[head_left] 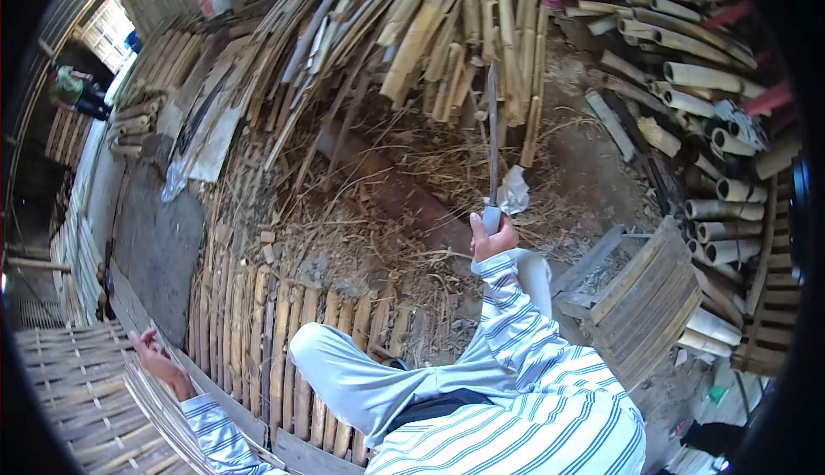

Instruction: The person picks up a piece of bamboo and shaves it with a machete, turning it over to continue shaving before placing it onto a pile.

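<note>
The knife handle is buried inside the right hand, the left hand lies half behind thin bamboo strips whose lower ends run off the picture's bottom edge, and far beyond it a person is too small to make out.

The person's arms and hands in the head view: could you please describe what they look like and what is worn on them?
Both arms wear long sleeves of white fabric with blue horizontal stripes, reaching the wrists. The left hand and right hand are bare, with no gloves, rings or watch visible.
</note>
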`<state>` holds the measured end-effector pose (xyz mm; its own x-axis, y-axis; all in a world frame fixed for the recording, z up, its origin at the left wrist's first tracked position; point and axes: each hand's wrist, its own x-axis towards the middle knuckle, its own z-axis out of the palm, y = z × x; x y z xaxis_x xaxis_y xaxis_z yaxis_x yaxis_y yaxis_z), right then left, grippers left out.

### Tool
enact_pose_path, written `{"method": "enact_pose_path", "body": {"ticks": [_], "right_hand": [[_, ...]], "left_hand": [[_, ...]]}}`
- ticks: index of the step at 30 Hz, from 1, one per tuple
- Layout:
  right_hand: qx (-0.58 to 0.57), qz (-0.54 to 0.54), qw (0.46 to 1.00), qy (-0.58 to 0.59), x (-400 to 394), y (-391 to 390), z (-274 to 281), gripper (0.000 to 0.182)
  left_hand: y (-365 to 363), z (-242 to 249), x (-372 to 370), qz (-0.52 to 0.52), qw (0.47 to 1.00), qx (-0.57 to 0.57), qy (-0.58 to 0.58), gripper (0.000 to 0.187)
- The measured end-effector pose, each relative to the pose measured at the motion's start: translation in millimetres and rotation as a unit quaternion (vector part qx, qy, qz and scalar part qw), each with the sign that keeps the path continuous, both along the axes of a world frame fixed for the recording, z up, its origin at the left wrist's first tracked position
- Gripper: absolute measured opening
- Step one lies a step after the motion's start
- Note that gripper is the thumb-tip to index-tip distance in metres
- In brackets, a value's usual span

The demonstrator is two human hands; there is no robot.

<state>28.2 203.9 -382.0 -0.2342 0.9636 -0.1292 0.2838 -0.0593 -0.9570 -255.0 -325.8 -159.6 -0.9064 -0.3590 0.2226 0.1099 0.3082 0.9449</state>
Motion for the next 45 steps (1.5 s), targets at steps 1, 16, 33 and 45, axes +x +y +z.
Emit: {"method": "enact_pose_path", "body": {"ticks": [1, 16, 33, 45], "right_hand": [[0.01, -0.02, 1.0, 0.008, 8, 5, 7, 0.039], [-0.006, -0.083, 0.995, 0.056, 195, 120, 113, 0.026], [0.07, -0.229, 0.971, -0.021, 207, 133, 84, 0.028], [0.092, -0.259, 0.947, 0.168, 197, 135, 88, 0.014]], "left_hand": [[29, -3, -6, -0.035, 0.999, -0.031, 0.004, 0.046], [400, -40, 28, -0.405, 0.901, -0.136, -0.081, 0.026], [622, -231, -129, -0.496, 0.868, -0.031, 0.019, 0.038], [658, -325, -208, -0.417, 0.897, -0.147, 0.025, 0.07]]}}
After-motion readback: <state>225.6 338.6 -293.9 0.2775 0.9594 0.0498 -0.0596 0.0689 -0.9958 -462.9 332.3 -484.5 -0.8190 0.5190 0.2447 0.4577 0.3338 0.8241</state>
